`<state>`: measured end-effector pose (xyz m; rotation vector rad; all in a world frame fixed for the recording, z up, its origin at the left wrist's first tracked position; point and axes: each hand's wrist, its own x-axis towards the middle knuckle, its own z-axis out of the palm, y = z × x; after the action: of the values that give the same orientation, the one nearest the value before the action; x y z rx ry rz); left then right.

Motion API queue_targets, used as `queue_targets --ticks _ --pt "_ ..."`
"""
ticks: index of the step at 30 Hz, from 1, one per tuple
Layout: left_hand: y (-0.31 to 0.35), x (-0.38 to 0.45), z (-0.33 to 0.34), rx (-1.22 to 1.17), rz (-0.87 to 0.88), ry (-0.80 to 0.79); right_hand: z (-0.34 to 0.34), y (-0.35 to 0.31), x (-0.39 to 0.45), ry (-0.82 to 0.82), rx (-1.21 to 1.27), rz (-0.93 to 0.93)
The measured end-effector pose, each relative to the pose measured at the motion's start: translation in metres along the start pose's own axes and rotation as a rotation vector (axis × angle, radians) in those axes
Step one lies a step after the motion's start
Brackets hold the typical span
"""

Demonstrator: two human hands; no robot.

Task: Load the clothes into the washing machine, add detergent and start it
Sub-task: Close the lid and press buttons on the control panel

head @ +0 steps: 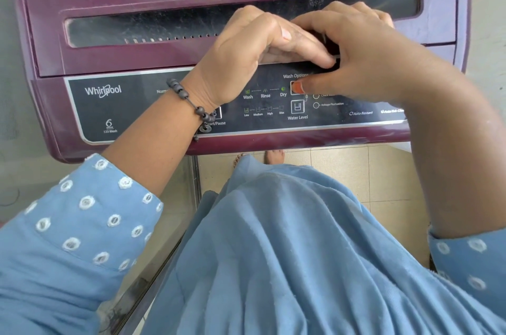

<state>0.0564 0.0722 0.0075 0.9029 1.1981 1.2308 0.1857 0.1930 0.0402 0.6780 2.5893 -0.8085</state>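
Washing machine (115, 60), maroon top-loader, is filling the upper half of the view; its lid is lying closed, and the front edge of the control panel (164, 104) is sitting just above the person's blue dress (273, 252).

Left hand (246, 55) is resting over the seam where the lid's front lip meets the panel, fingers curled down along that edge, thumb lying flat along it. Cannot tell whether it is actually gripping the lip. A beaded bracelet (189, 99) is hanging at the wrist, partly covering the Start/Pause label.

Right hand (364, 60) is crossing in from the right, fingers bent over the lid recess and overlapping the left fingertips. Its thumb, nail painted orange, is pressing the Wash Options button (294, 85). The Water Level button (297, 106) is sitting just below, uncovered.

Both hands are crowding the panel's centre-right; the left part, by the Whirlpool logo, is lying open. Tiled floor (356, 170) is showing below the machine's front edge. No clothes or detergent in view.
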Motion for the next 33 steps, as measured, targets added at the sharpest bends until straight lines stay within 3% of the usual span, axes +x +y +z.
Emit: queue_targets --ticks 33 --pt "-0.0001 -0.0026 0.0042 0.086 0.009 0.042 0.0046 0.0034 -0.0014 0.045 -0.039 -0.020"
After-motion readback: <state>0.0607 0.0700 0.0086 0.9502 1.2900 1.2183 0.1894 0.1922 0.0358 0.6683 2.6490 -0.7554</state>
